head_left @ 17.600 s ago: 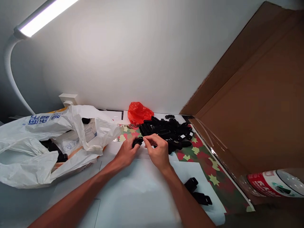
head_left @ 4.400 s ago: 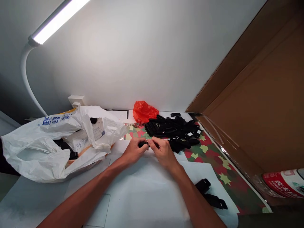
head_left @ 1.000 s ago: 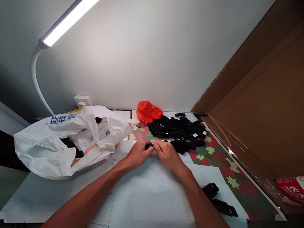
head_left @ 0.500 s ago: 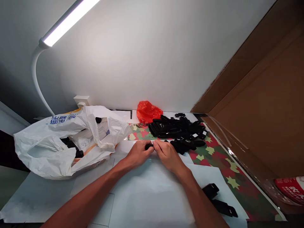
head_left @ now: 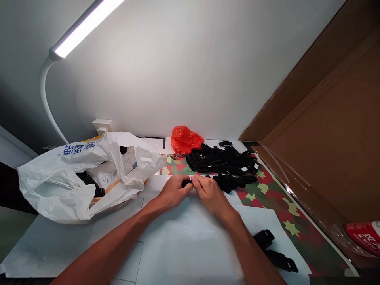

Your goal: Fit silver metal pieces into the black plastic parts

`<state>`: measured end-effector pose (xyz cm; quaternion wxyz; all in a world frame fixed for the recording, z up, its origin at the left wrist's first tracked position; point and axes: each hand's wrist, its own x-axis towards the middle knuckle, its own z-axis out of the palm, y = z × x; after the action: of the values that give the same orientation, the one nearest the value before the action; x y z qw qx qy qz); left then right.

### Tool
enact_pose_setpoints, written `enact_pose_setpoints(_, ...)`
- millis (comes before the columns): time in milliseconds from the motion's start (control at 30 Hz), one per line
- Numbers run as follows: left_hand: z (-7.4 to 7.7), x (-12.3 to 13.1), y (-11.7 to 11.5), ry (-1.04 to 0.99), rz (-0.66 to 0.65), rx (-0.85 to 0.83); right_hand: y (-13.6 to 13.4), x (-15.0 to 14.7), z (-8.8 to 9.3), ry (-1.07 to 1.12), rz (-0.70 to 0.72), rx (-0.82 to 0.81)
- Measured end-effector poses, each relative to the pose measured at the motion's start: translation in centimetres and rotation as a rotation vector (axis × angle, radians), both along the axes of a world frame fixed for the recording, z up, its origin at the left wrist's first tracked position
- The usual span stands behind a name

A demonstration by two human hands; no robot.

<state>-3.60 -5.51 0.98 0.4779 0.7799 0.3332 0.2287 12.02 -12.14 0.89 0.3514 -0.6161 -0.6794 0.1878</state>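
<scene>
Between my two hands is a small black piece [head_left: 186, 183], mostly covered by fingers, so its kind does not show. My left hand [head_left: 174, 190] is closed around it, thumb and index finger pinching. From the other side my right hand [head_left: 208, 193] meets it, the fingers pinched at its right end. Just beyond the hands lies a heap of black plastic parts [head_left: 218, 160], with a smaller cluster of black parts [head_left: 230, 182] right beside my right hand. Two black pieces [head_left: 279, 259] rest on the white paper near my right forearm.
On the left a crumpled white plastic bag [head_left: 59, 198] holds a box and black items. A red plastic bag [head_left: 185, 138] sits by the wall. The desk lamp [head_left: 86, 31] arches above. A cardboard panel [head_left: 335, 130] borders the right, with a red-labelled container [head_left: 363, 237] beside the table.
</scene>
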Motion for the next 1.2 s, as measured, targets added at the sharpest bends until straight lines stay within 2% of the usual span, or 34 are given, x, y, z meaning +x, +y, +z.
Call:
enact_pose_setpoints(333, 0.51, -0.06, -0.26, 0.01, 0.005, -0.021, -0.06, 0.14, -0.38, 0.045, 0.021, -0.052)
enact_pose_setpoints(700, -0.01, -0.03, -0.02, 0.021, -0.006, 0.009, -0.22, 0.08, -0.17, 0.014, 0.007, -0.026)
enact_pose_setpoints(1200, 0.15, -0.08, -0.23, 0.026, 0.005, 0.01, -0.27, 0.13, -0.23, 0.022, 0.011, -0.044)
